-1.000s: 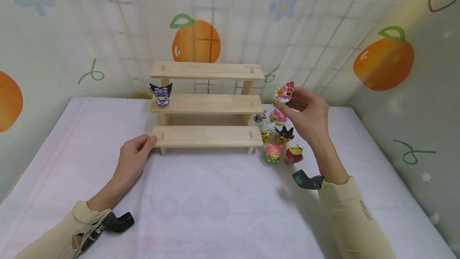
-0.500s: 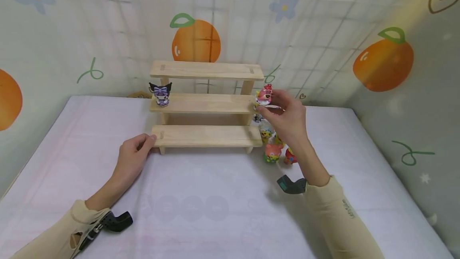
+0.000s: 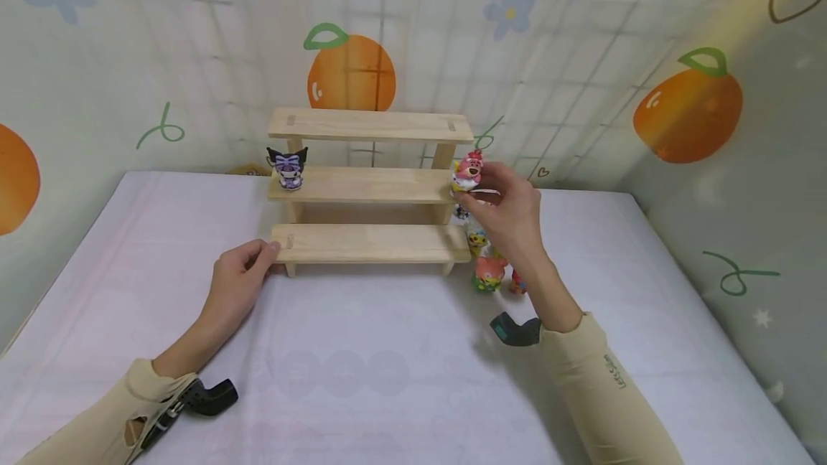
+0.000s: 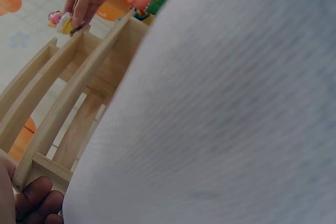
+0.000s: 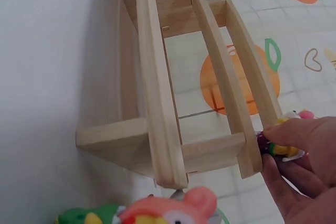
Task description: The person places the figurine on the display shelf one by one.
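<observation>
While we pinch the pink figure (image 3: 468,169) in our right hand (image 3: 508,215) at the middle shelf's (image 3: 368,186) right end, it could tip off that edge onto the toys (image 3: 489,273) below. Our left hand (image 3: 239,276) grips the rack's (image 3: 371,244) bottom corner.

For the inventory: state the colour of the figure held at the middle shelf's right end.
Mostly pink, with a white base; the figure is pinched by the right hand. Clearest in the head view.
</observation>
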`<state>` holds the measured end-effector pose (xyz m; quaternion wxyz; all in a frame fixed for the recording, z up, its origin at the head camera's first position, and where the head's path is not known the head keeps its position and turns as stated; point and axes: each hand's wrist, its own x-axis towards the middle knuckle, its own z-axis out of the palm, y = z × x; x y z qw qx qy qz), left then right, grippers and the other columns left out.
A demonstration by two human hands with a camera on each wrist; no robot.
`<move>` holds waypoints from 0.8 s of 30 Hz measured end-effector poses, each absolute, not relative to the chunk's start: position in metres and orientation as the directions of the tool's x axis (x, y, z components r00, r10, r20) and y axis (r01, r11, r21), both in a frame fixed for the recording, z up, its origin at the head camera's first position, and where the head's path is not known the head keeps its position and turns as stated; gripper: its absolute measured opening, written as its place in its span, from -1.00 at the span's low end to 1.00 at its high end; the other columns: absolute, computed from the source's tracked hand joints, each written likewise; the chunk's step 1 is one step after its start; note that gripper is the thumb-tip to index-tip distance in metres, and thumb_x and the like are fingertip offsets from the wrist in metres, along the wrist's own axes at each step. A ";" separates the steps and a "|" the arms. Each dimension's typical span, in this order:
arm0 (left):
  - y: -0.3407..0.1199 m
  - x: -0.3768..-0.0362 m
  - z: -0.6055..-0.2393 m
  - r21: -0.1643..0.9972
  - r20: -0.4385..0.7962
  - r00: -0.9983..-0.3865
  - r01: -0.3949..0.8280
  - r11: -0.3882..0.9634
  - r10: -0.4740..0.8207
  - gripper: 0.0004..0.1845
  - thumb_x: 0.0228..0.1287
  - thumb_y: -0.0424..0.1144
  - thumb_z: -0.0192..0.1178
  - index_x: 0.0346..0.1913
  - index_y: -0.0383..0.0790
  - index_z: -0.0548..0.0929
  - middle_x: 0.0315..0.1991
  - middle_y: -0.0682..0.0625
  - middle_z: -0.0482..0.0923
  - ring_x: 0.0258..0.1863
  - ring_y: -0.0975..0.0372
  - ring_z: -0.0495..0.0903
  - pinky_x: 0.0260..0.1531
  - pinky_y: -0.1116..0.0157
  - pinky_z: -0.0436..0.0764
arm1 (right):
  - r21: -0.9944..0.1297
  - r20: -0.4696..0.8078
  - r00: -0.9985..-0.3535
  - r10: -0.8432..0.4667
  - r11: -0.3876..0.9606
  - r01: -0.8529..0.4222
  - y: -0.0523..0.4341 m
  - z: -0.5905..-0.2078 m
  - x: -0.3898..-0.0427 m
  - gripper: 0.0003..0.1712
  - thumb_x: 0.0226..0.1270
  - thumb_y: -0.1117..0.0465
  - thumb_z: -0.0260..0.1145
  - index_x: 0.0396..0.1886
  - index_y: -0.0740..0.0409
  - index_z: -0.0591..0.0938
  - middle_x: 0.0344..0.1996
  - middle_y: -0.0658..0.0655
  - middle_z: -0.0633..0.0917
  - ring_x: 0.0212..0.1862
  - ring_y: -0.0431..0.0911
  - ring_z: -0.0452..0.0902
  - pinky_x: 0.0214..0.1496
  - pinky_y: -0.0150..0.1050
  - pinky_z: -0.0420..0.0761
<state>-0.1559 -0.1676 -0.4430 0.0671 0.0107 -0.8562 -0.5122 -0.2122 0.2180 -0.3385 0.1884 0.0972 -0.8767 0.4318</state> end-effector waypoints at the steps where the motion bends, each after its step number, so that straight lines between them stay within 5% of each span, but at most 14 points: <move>1: -0.167 -0.156 -0.442 0.880 0.100 -0.991 0.047 0.473 -0.088 -0.50 0.63 0.09 0.08 -0.31 -0.27 0.69 -0.41 -0.08 0.56 -0.32 0.19 0.43 -0.33 0.33 0.39 | -0.720 0.415 -0.910 -0.012 0.607 -0.337 0.217 -0.338 -0.212 -0.48 0.31 0.31 0.55 0.24 0.27 0.64 0.10 0.21 0.76 0.10 0.03 0.72 0.15 -0.10 0.71; 24: -0.166 -0.153 -0.438 0.882 0.104 -0.992 0.058 0.467 -0.073 -0.48 0.62 0.14 0.08 -0.25 -0.26 0.73 -0.34 -0.11 0.68 -0.30 0.21 0.45 -0.31 0.35 0.38 | -0.800 0.336 -0.941 -0.030 0.519 -0.302 0.158 -0.334 -0.219 -0.47 0.23 0.36 0.59 0.19 0.31 0.64 -0.03 0.30 0.80 -0.07 0.09 0.78 0.07 -0.12 0.74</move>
